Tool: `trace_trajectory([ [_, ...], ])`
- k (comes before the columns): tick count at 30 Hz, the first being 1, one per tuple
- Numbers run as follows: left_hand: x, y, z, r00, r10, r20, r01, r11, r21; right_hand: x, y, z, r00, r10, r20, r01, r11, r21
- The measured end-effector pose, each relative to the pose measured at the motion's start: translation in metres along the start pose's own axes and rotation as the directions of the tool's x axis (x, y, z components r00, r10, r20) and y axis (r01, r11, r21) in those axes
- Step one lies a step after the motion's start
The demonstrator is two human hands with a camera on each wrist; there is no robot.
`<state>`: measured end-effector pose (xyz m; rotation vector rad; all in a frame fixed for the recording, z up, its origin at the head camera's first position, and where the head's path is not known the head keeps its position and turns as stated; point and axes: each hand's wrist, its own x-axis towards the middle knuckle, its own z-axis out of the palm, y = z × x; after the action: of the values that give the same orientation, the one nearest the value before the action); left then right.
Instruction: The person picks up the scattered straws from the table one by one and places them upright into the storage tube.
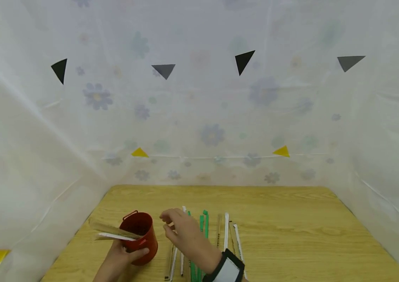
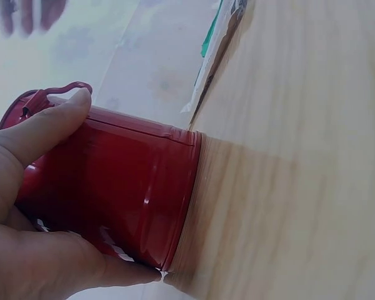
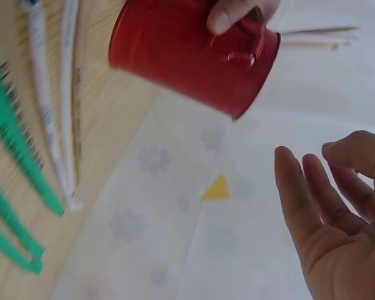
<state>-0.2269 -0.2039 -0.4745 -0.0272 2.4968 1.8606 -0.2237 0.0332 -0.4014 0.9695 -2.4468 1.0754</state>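
Note:
A red metal bucket [image 1: 153, 244] with small side handles stands on the table at the left. My left hand [image 1: 116, 260] grips its side; in the left wrist view the thumb [image 2: 62, 115] lies by a handle and fingers reach round the wall. A few thin wrapped sticks [image 1: 116, 231], brown and white, lean out over the bucket's left rim. To the bucket's right, my right hand [image 1: 187, 235] hovers above the table, its fingers loosely bent and holding nothing. Beneath and beside it lie several long thin paper-wrapped sticks, among them a green one [image 1: 206, 223] and a white one [image 1: 226, 231].
The wooden table [image 1: 291, 219] stretches to the right of the wrapped sticks. White flower-patterned sheeting [image 1: 199, 98] surrounds it at the back and sides, with black, grey and yellow triangles stuck on it. A dark band [image 1: 225, 268] wraps the right wrist.

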Motion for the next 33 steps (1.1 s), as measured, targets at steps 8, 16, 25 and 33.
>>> trace_trajectory([
  [8, -0.001, 0.000, 0.000, 1.000, -0.021, 0.005, 0.021, 1.000, -0.020, -0.040, 0.038, -0.047, 0.981, 0.193, -0.002, -0.193, 0.979, -0.061],
  [16, 0.000, -0.003, -0.003, 1.000, -0.018, 0.001, 0.018, 0.999, -0.037, -0.094, 0.077, -0.075, 0.907, 0.420, -0.012, -0.414, 0.889, -0.197],
  [25, -0.004, -0.005, -0.005, 1.000, -0.003, -0.011, 0.003, 1.000, -0.012, -0.126, 0.105, -0.073, 0.767, 0.640, 0.041, -0.609, 0.747, -0.268],
  [33, -0.002, -0.004, -0.003, 1.000, 0.019, 0.002, -0.019, 1.000, -0.014, -0.129, 0.107, -0.069, 0.791, 0.612, 0.004, -0.585, 0.757, -0.291],
])
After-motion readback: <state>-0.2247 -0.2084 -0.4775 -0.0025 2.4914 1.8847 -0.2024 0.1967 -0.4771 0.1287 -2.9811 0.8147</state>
